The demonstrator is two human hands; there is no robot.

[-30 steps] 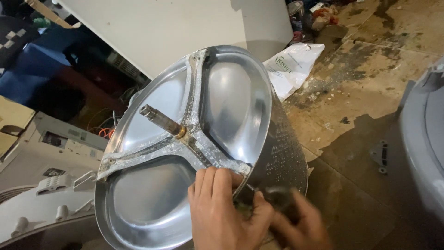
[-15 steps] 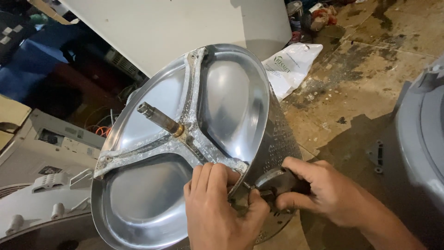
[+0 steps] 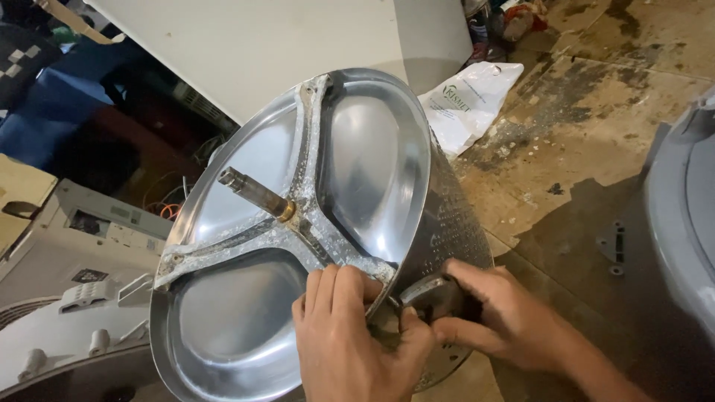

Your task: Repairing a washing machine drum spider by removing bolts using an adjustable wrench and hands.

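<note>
Your left hand [image 3: 350,339] is clamped over the rim of the steel washer drum [image 3: 372,164], which lies tilted on its side on the floor with its shaft [image 3: 253,192] pointing up-left, seemingly to steady it. Your right hand [image 3: 495,316] is closed on a small metal piece [image 3: 424,292] at the drum's edge. That piece is half covered by your fingers, and the drum's lower part is cut off.

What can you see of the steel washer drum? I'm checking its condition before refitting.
The steel washer drum lies tilted on its side, its shiny back end facing the camera. A three-armed bracket, crusted with white residue, carries a central shaft sticking out. The side wall is perforated. The left hand grips the rim by one arm's end; the right hand presses the wall.
</note>
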